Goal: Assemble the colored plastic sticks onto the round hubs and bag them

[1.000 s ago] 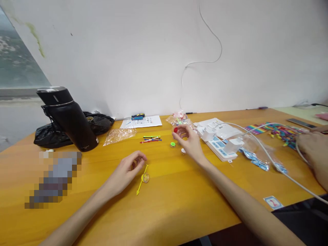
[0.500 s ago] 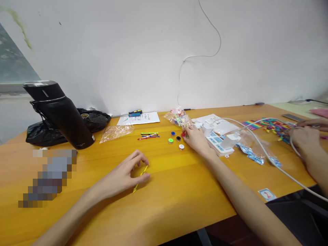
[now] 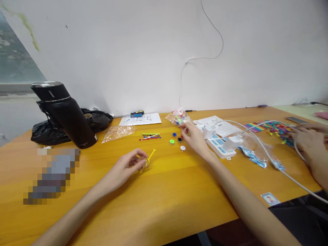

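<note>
Thumb and fingers of my left hand (image 3: 130, 163) pinch a thin yellow plastic arrow spinner (image 3: 152, 154) by its ring-shaped middle, and one end points up and away. My right hand (image 3: 192, 136) hovers over the right side of a group of small round discs, its fingers loosely curled and apart, with nothing visible between them. Around it lie a blue disc (image 3: 174, 135), a black disc (image 3: 179, 139), a green disc (image 3: 172, 141) and a white disc (image 3: 182, 148). Red and green bits beneath the hand are partly hidden. Several coloured plastic arrows (image 3: 150, 136) lie farther left.
A black thermos (image 3: 69, 116) stands at the left before a black bag (image 3: 43, 131). At the back are a screwdriver (image 3: 137, 113) on paper and a clear bag of parts (image 3: 178, 117). Right of me are a power strip (image 3: 220, 147), a white cable and another person's hands (image 3: 310, 136) by colourful pieces.
My left hand has taken hold of the yellow arrow spinner and lifted it, turning it. My right hand has risen slightly from near the red disc. The view has shifted a little.
</note>
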Demonstrator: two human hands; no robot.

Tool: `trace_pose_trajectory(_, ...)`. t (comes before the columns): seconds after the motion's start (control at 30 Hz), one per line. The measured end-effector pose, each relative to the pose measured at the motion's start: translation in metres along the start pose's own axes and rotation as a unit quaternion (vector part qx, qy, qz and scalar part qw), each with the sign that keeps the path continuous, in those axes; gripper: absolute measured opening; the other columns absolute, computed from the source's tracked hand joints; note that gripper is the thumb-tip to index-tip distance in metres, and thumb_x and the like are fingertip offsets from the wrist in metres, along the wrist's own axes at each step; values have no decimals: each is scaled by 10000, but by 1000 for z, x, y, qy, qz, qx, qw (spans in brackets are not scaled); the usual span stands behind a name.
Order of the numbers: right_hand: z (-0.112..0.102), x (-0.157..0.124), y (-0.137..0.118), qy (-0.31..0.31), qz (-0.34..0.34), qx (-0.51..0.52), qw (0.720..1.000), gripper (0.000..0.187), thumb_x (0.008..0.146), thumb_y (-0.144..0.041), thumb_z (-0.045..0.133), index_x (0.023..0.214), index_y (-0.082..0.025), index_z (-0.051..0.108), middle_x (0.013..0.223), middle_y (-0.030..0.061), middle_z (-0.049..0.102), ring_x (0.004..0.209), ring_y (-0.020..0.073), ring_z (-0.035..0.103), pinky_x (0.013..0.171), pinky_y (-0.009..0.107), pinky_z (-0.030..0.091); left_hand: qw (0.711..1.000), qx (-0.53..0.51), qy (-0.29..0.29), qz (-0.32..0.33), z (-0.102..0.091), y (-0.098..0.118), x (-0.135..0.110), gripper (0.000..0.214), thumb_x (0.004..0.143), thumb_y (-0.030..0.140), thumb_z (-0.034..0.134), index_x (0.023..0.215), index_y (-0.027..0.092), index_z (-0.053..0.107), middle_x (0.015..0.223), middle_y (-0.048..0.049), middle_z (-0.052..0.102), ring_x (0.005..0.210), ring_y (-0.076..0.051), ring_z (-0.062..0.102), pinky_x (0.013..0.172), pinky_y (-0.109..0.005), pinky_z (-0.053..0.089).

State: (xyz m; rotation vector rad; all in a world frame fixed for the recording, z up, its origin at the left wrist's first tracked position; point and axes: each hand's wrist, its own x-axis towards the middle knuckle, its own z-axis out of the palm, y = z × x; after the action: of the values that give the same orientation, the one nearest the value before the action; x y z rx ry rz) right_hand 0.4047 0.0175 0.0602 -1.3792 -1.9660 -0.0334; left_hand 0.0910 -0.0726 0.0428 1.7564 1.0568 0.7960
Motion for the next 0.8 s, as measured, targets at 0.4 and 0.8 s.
trace_pose_trajectory(0.4, 49, -61, -96, -235, -62, 316, 917, 186, 1025, -367, 545, 1125, -210, 554, 922, 15, 714, 736, 135, 622, 679, 253, 457, 919, -390, 40, -52, 22, -15, 9, 167, 914, 323, 695, 1026, 218, 629, 1029, -17, 590, 952, -149, 579, 897, -272, 466)
trace_pose_trajectory(0.8, 42, -63, -100, -234, -103, 271, 928, 146, 1000, -294, 559, 1118, -210, 542, 961, 44, 709, 786, 158, 644, 726, 280, 485, 991, -128, 8, 27, 24, -12, 7, 254, 1011, 452, 531, 984, 200, 525, 854, 2, 538, 769, -144, 492, 747, -283, 399)
